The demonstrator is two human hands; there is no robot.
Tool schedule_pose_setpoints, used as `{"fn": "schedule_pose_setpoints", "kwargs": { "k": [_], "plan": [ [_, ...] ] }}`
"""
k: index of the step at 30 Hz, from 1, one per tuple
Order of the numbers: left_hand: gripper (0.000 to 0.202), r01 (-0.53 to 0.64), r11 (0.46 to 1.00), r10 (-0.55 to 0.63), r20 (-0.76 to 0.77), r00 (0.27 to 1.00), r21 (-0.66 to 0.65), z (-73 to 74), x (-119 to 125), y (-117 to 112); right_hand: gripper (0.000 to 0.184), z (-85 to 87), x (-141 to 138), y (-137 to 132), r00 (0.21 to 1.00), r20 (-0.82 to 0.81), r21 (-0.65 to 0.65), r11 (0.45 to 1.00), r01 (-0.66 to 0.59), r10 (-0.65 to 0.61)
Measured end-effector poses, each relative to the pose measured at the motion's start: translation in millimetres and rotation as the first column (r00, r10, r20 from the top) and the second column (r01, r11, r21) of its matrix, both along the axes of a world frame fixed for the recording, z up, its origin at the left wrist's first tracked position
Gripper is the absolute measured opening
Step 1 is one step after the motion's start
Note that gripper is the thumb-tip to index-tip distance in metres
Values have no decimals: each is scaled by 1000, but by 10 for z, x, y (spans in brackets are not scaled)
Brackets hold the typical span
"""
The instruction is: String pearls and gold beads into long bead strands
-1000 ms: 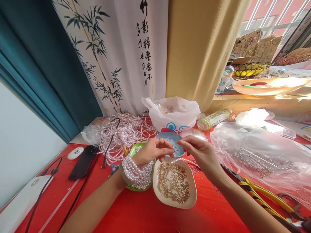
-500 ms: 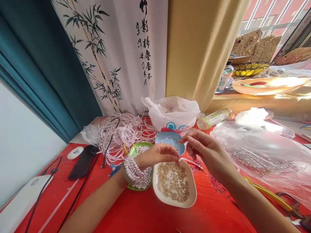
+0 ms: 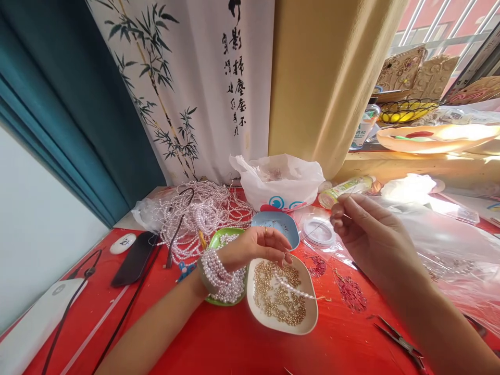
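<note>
My left hand (image 3: 260,247) is closed in a pinch above the white tray (image 3: 311,317), which holds loose gold beads (image 3: 287,307). From its fingertips hangs a short strand of small white beads (image 3: 295,289), with a bare tail at its lower end. Several pearl bead bracelets (image 3: 214,268) circle my left wrist. My right hand (image 3: 371,232) is raised at the right, with thumb and forefinger pinched on a fine thread that is hard to see. A green tray (image 3: 213,242) of white pearl beads (image 3: 230,289) lies partly behind my left wrist.
A blue dish (image 3: 291,229) with small pieces stands behind my left hand. Heaped pearl strands (image 3: 203,213) lie at the back left, beside a white plastic bag (image 3: 281,182). Red bead clusters (image 3: 350,292), pliers (image 3: 402,341) and a clear round container (image 3: 319,232) are on the right.
My right hand has moved right and up, away from my left hand. The white bead strand now hangs over the gold beads. My left hand has stayed nearly in place.
</note>
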State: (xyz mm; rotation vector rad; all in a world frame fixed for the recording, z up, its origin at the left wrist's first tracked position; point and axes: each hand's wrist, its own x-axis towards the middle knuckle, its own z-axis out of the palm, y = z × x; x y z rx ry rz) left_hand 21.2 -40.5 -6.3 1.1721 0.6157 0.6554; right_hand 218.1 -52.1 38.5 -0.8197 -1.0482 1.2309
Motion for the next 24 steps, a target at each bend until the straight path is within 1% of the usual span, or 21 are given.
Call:
{"fn": "schedule_pose_setpoints", "kwargs": {
  "k": [3,7,11,14,16,19,24],
  "plan": [
    [25,-4,1000,4,4,1000,-10,10,-13,-6,5,32,2,-2,997,-69,-10,1000,23,-24],
    [24,-10,999,9,-33,999,-39,36,-36,-13,4,77,22,-7,992,-97,-16,997,76,-77],
    [22,-17,999,14,-64,998,-48,98,-48,-35,9,85,39,-5,993,-57,-2,995,103,-103],
    [20,-43,998,40,-66,997,-42,157,-55,-60,7,82,43,-10,992,-14,22,992,125,-125],
    [19,-83,996,81,-68,994,-28,190,-60,-73,5,88,43,-17,991,6,44,990,137,-137],
    [21,-170,985,172,-89,981,28,214,-66,-81,7,102,44,-27,990,31,53,990,134,-136],
    [20,-324,935,341,-117,933,142,209,-62,-77,6,116,36,-38,992,27,45,991,126,-127]
  ]
}}
